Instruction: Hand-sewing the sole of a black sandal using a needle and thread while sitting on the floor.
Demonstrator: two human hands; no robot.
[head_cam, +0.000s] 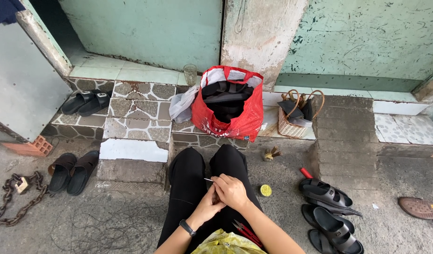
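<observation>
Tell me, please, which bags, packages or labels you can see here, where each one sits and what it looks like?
Red bag: on the tiled step ahead of the knees, open, soft-sided, white print, dark things inside.
Grey plastic bag: crumpled against the red bag's left side.
Wicker basket: right of the red bag, pale weave, brown handles.
Yellow plastic bag: on the lap, crinkled.
No signs or screens.

The person sits on the ground, black-trousered knees (207, 178) pointing at the steps (136, 117). Both hands meet over the lap: the right hand (231, 190) pinches a thin needle (208, 179) that sticks out to the left, and the left hand (208, 207) is cupped just beneath it. Red-handled pliers (247, 231) lie on the right thigh beside a yellow bag (226, 243). Far ahead a red bag (228, 103) stands on the step, a wicker basket (296, 115) to its right. Black sandals (327, 207) lie near right, a chain (14, 197) near left.
</observation>
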